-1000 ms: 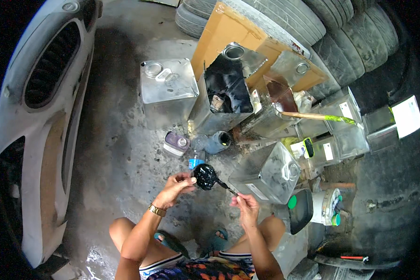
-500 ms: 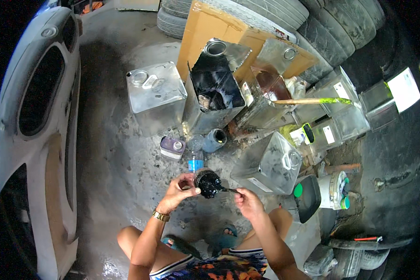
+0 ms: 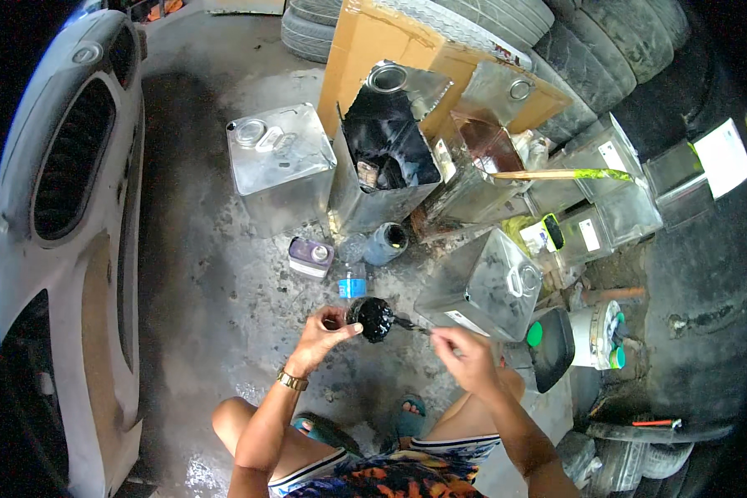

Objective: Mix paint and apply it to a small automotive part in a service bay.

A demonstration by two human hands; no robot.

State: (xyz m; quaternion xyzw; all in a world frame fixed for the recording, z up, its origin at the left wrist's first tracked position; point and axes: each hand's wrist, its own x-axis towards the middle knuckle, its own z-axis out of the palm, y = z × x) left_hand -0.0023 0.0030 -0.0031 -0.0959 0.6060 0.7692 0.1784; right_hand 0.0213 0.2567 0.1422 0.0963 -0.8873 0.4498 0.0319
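Observation:
My left hand (image 3: 315,339), with a gold watch (image 3: 292,380) on its wrist, grips a small round tub (image 3: 357,313) from its left side. The tub is tilted so its mouth faces me. Thick, glossy black paint (image 3: 375,320) covers its inside. In my right hand (image 3: 465,357) is the end of a thin, black-coated stirring stick (image 3: 411,324). Its other end is at the tub's right rim; its exact shape is smeared with black. Just beyond the tub stands a clear plastic bottle (image 3: 352,287) with a blue label.
A blue-grey bottle (image 3: 386,244) and a purple-grey can (image 3: 310,256) stand ahead. Square metal tins (image 3: 278,183), one cut open (image 3: 383,203), form a row behind. Another tin (image 3: 477,286) sits right, near a black tray (image 3: 550,353) and white bucket (image 3: 593,336). A car bumper (image 3: 100,274) stands left.
My right hand has moved right and slightly down, drawing the stick outward from the tub. My left hand and the tub have shifted slightly.

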